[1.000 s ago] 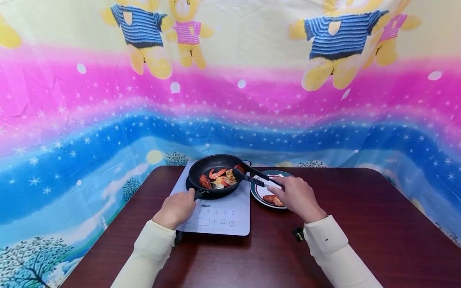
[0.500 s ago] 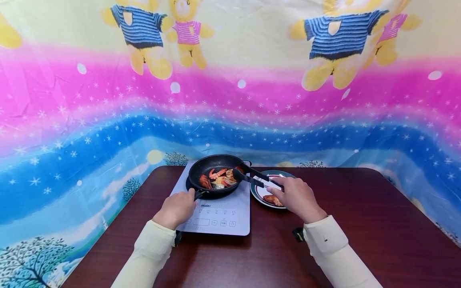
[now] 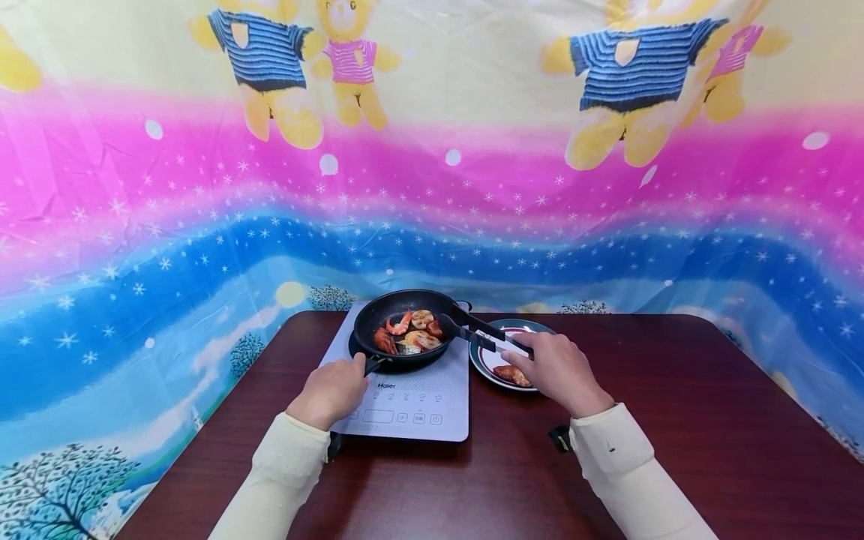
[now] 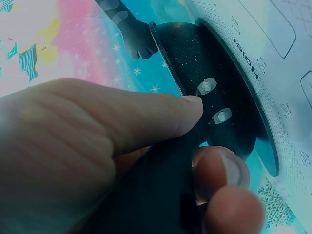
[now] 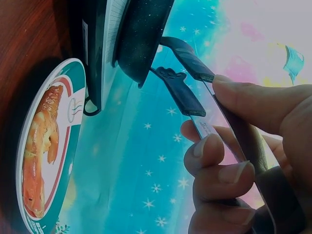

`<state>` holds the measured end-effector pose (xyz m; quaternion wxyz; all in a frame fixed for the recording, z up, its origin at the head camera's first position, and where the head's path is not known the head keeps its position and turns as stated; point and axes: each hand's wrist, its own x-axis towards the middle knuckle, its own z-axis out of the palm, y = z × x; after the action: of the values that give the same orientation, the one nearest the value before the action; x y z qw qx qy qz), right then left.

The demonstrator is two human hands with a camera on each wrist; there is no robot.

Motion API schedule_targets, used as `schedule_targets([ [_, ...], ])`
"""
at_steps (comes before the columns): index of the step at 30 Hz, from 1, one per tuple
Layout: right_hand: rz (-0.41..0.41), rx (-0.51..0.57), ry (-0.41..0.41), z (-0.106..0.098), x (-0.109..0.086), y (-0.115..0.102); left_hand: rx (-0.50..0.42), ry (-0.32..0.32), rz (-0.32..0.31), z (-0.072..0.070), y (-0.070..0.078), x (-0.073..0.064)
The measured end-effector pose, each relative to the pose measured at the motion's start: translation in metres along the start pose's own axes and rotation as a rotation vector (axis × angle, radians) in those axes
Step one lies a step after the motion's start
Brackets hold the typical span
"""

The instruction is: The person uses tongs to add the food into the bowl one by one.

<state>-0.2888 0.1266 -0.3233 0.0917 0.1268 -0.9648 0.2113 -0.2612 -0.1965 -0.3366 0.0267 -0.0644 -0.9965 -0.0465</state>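
My left hand (image 3: 331, 390) grips the handle (image 4: 156, 180) of a black frying pan (image 3: 379, 313), thumb along the top. The pan sits on a white Haier induction cooker (image 3: 398, 424). Inside it lie a shrimp (image 3: 400, 324), browned round slices (image 3: 422, 319) and reddish-brown pieces of food (image 3: 385, 341). My right hand (image 3: 560, 371) holds black-tipped tongs (image 5: 181, 95), whose tips reach over the pan's right rim among the food. The tongs' two arms stand apart in the right wrist view. Whether they pinch a piece is hidden by the pan wall there and too small to tell in the head view.
A white plate (image 3: 482, 361) with a green rim stands right of the cooker, partly under my right hand. One browned piece of food (image 5: 41, 151) lies on it. The dark wooden table (image 3: 682, 405) extends right. Behind it hangs a printed bear cloth (image 3: 432, 210).
Near the tongs' tips, the food has shifted: a round slice now lies farther back and left, and the shrimp is turned more upright. The tongs' tips moved slightly; both hands stay nearly in place.
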Motion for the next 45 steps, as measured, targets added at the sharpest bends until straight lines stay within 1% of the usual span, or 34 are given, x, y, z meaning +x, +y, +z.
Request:
schedule_targets([
  [8, 0.01, 0.027, -0.018, -0.002, 0.0, 0.003, 0.0, -0.001, 0.003, 0.0, 0.001, 0.001],
  [13, 0.002, 0.045, -0.023, -0.009, -0.002, 0.01, -0.001, -0.003, 0.006, 0.001, 0.001, 0.002],
  [19, -0.003, 0.037, -0.047, -0.028, -0.003, 0.023, -0.001, -0.004, 0.005, 0.0, 0.002, 0.001],
  [26, -0.003, 0.004, -0.103, -0.054, -0.01, 0.042, 0.003, -0.014, -0.003, -0.001, 0.002, 0.002],
  [32, -0.005, 0.016, -0.108, -0.07, -0.018, 0.055, 0.006, -0.01, 0.001, -0.001, 0.0, 0.001],
  [35, -0.018, 0.014, -0.133, -0.075, -0.021, 0.06, 0.006, -0.006, 0.004, 0.0, 0.0, 0.0],
  [41, -0.075, -0.011, -0.199, -0.08, -0.025, 0.065, 0.013, 0.0, 0.007, 0.001, 0.0, 0.0],
  [45, -0.072, -0.011, -0.244, -0.081, -0.027, 0.067, 0.013, -0.006, 0.004, 0.001, 0.0, 0.001],
])
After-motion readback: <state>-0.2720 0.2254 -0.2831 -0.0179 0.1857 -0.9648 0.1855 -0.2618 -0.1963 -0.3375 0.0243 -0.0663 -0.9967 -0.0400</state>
